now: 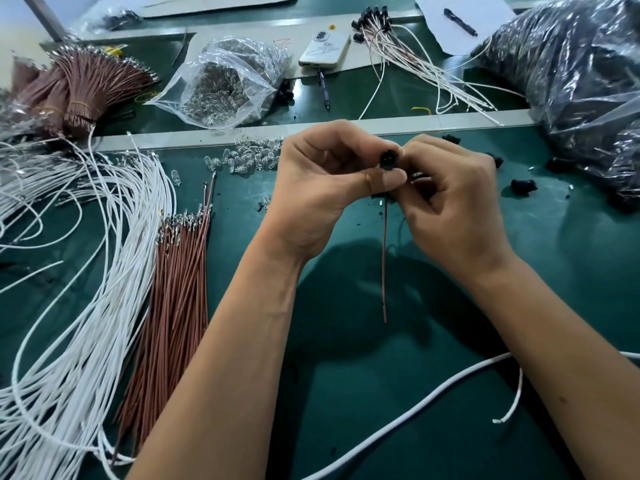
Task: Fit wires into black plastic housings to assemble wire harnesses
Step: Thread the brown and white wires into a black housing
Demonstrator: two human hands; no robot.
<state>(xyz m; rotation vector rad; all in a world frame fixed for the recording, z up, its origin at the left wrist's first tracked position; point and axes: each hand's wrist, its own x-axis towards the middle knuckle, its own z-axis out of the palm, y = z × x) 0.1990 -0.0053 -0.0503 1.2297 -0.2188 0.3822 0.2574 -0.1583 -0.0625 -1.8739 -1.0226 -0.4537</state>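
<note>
Above the green table, my left hand (pixel 322 188) and my right hand (pixel 453 202) meet around a small round black housing (pixel 388 160), its open face turned toward me. My left thumb and fingers pinch the housing. A brown wire (pixel 384 265) hangs straight down from under it, between my hands. My right fingers close on the housing's right side; whether they also hold the wire's top end is hidden. Loose brown wires (pixel 176 282) and white wires (pixel 90 306) with metal terminals lie at the left. Spare black housings (pixel 523 186) lie at the right.
Small clear glass bulbs (pixel 252 157) are scattered behind my left hand, with a clear bag of them (pixel 225 84) further back. A phone (pixel 325 48), a pen (pixel 323 88), finished harnesses (pixel 408 53) and a large dark plastic bag (pixel 581 81) sit beyond. A thick white cord (pixel 408 407) crosses the near table.
</note>
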